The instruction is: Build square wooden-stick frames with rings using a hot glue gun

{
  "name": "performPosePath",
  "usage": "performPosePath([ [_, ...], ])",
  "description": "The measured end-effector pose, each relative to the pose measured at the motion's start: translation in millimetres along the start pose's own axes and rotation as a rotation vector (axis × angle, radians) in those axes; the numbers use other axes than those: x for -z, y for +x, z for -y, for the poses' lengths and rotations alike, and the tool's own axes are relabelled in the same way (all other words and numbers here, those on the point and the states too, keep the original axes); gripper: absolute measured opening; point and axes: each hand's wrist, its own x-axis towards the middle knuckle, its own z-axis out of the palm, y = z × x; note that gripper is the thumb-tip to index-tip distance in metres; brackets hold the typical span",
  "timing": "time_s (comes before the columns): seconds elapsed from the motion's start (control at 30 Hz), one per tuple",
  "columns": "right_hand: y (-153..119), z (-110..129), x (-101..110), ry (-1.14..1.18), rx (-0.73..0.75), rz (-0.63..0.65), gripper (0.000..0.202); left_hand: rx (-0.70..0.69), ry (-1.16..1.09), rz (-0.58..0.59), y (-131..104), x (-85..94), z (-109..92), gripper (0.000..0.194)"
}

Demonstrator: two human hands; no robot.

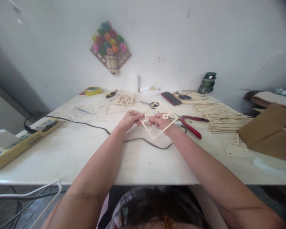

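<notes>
Above the table's middle, a square frame of thin wooden sticks (166,131) is held up, one corner pointing down. Small stick shapes are fixed along the inside of its sides. My left hand (131,120) pinches the frame at its left corner. My right hand (162,121) reaches behind the frame, its fingertips closed near that same corner at a small wooden piece; exactly what they grip is too small to make out. Just right of my right hand lie red-handled pliers (192,125). Behind the frame, a pair of scissors (153,105) lies on the table.
Thin wooden sticks (219,114) are heaped at the right beside a brown cardboard piece (271,132). A black cable (85,124) crosses the table from the power strip (38,135). Farther back are yellow tape (92,91), a finished-looking lattice piece (125,100) and a dark bottle (207,83).
</notes>
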Motion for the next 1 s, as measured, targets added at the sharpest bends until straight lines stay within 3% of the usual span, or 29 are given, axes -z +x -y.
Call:
performPosePath([
  [0.13, 0.7, -0.2, 2.1, 0.033, -0.012, -0.024, 0.036, -0.008, 0.005, -0.019, 0.0, 0.7, -0.7, 0.03],
  [0.47, 0.6, -1.5, 2.2, -0.127, 0.058, -0.023, 0.029, -0.004, 0.053, -0.037, 0.6, 0.5, -0.3, 0.031],
  [1.0, -0.1, -3.0, -0.2, -0.178, 0.137, -0.079, 0.027, 0.007, 0.056, -0.029, 1.6, 0.2, 1.3, 0.031],
])
